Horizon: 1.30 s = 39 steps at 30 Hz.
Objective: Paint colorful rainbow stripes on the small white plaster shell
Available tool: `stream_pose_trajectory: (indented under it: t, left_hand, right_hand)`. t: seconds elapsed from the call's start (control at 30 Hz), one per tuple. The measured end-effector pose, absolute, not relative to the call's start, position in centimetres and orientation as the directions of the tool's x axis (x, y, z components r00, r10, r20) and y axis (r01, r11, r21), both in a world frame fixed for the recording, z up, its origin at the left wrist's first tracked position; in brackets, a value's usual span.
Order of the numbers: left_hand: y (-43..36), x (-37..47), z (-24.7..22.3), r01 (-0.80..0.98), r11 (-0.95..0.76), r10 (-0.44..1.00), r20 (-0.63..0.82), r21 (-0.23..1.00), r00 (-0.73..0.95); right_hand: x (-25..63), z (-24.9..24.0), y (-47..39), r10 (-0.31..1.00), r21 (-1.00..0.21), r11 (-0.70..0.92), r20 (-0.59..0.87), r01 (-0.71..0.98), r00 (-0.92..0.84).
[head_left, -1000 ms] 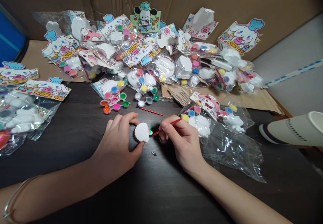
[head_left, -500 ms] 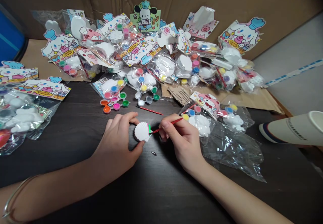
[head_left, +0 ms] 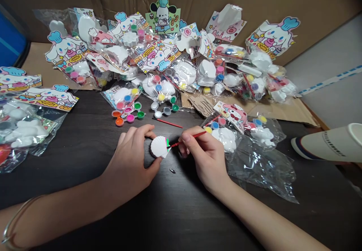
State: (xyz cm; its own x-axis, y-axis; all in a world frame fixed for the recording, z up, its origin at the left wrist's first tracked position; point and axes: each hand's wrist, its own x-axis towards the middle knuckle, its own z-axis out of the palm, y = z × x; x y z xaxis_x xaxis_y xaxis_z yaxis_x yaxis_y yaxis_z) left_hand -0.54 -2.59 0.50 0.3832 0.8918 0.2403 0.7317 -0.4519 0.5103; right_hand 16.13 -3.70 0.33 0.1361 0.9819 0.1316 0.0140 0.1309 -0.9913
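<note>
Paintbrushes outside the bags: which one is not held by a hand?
The paintbrush lying on the table near the loose paint pots; the other paintbrush is in the right hand.

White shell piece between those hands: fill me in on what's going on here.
The left hand holds a white shell-shaped piece by its rim, while the right hand holds a red brush with its dark tip at the piece's edge. Green and pink show along that edge; the ribbed face is white. Open paint pots and a second brush lie beyond.
</note>
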Motion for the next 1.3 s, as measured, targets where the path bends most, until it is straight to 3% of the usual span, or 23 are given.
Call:
stream_pose_trajectory:
  t: [1.3]
  left_hand:
    - [-2.54,-0.43,0.62,0.727,-0.440,0.897,0.223,0.527,0.381]
  right_hand:
    - [16.04,0.30,-3.57,0.970,-0.989,0.148,0.149,0.020,0.192]
